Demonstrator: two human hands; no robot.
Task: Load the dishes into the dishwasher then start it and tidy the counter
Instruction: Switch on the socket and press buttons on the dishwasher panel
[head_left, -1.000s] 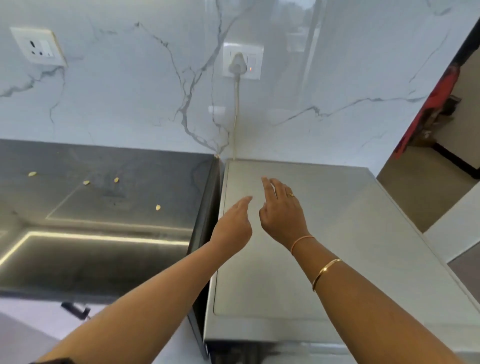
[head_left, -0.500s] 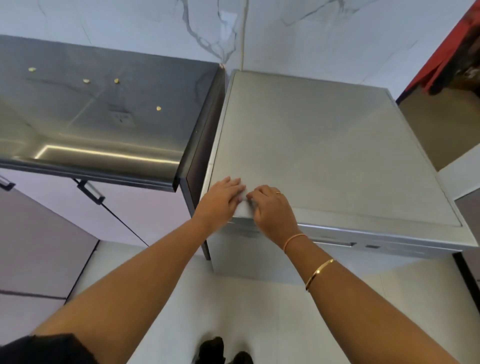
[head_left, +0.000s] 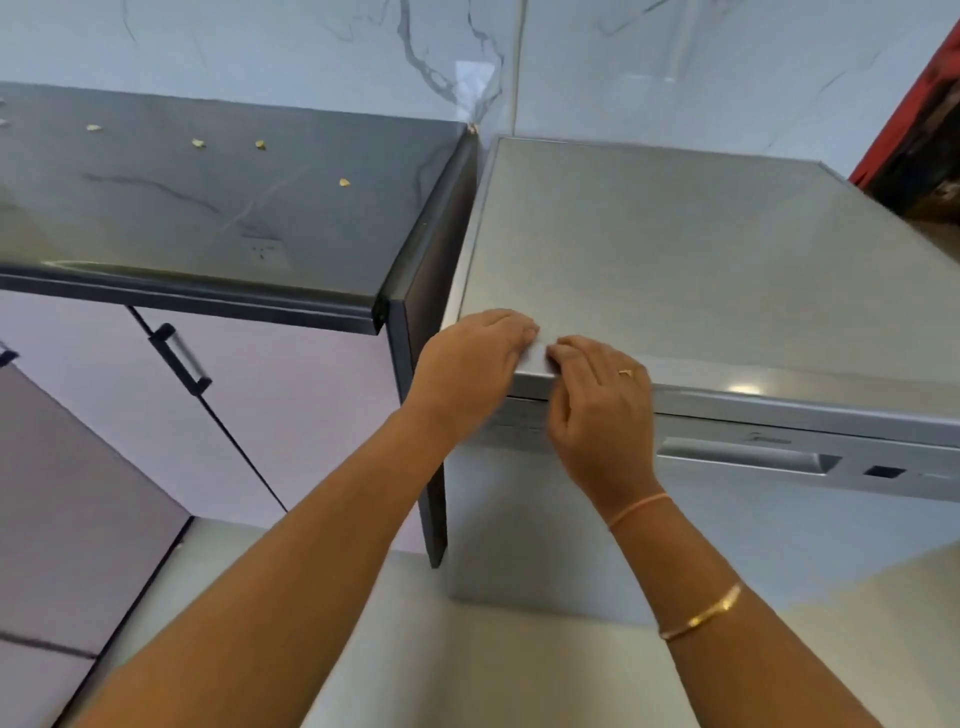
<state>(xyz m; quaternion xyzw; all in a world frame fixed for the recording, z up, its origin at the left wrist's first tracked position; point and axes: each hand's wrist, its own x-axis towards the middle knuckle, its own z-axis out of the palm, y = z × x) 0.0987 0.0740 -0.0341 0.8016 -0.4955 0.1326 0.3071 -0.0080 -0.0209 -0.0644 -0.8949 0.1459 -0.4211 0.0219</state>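
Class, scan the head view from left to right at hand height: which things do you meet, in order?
Cabinet handle → left hand → right hand → dishwasher's recessed door handle → small dark display window

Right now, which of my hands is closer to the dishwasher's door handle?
Right. The right hand grips the top front edge of the dishwasher, just left of and above the recessed door handle. The left hand is farther left, at the front left corner.

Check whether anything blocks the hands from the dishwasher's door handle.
Nothing visible does. The left hand and right hand grip the top edge of the dishwasher; the handle lies bare just below, to their right.
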